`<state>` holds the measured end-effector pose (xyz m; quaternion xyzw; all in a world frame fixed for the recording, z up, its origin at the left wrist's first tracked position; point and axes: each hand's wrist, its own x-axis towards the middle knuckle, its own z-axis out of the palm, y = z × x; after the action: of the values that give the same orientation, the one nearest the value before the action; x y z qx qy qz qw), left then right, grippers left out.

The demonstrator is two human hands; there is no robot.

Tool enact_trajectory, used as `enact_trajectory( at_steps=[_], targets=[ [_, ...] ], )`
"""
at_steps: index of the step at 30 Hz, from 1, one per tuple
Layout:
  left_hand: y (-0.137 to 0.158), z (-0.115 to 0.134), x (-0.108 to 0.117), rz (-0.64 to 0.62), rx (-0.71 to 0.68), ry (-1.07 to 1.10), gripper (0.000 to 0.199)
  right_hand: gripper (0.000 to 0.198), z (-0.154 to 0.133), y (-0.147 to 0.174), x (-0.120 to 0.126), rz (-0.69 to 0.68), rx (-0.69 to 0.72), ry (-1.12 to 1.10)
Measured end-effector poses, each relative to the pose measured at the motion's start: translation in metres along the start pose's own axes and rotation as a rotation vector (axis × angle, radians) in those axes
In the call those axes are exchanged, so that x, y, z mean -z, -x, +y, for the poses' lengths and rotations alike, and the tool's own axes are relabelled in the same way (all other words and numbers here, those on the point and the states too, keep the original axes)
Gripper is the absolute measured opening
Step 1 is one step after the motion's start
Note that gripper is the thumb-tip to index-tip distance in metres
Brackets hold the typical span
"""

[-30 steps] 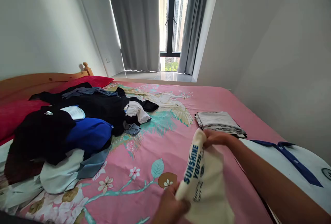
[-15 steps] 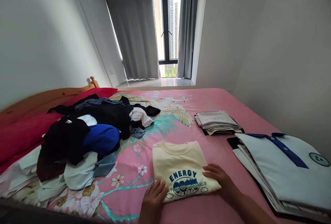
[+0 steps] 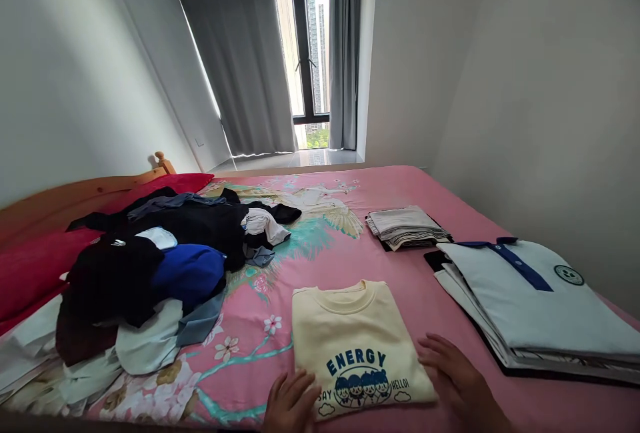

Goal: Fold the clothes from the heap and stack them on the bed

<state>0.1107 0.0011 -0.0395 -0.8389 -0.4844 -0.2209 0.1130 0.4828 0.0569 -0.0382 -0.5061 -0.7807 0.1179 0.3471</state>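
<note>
A cream T-shirt (image 3: 350,333) with a blue "ENERGY" print lies folded into a near rectangle on the pink bed sheet, collar pointing away from me. At its lower left corner is my left hand (image 3: 291,401), fingers stretched out and resting at the edge of the cloth. My right hand (image 3: 457,373) hovers by the right edge, fingers apart, fingertips close to the fabric; whether they touch it I cannot tell. Neither hand grips anything. To the right sits a stack of folded clothes topped by a white polo shirt (image 3: 530,306) with a navy collar and placket.
A loose heap of clothes (image 3: 195,226), mostly black with blue and white pieces, covers the bed's left side. Farther back on the right is a smaller folded pile (image 3: 407,225). Red pillows (image 3: 45,266) lean by the wooden headboard (image 3: 75,193). Grey curtains (image 3: 240,66) flank the window.
My right hand has moved off the T-shirt's right side, out to the right. The shirt now looks flatter and its collar more upright. The view has shifted slightly to the right.
</note>
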Motion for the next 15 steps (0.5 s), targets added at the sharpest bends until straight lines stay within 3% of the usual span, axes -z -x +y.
enact_trajectory(
  at_steps=[3, 5, 7, 10, 12, 15],
  targets=[
    [-0.049, 0.021, 0.013, -0.063, 0.042, 0.031, 0.047, 0.033, -0.051, -0.031, -0.008, 0.031, 0.012, 0.046],
    [-0.075, 0.036, 0.011, -0.128, 0.146, 0.05, 0.052, 0.039, -0.079, -0.048, -0.026, -0.054, 0.014, 0.13],
    [-0.082, 0.045, 0.001, -0.208, 0.281, 0.075, 0.054, 0.047, -0.091, -0.051, -0.049, -0.185, -0.016, 0.193],
    [-0.063, 0.046, -0.017, -0.304, 0.397, 0.13, 0.06, 0.055, -0.078, -0.031, -0.075, -0.274, -0.069, 0.207],
    [-0.043, 0.04, -0.024, -0.295, 0.46, 0.162, 0.062, 0.058, -0.058, -0.012, -0.079, -0.184, -0.129, 0.188],
    [-0.022, 0.026, -0.021, -0.16, 0.615, 0.257, 0.058, 0.058, -0.03, 0.009, -0.065, 0.02, -0.328, 0.106]
  ],
)
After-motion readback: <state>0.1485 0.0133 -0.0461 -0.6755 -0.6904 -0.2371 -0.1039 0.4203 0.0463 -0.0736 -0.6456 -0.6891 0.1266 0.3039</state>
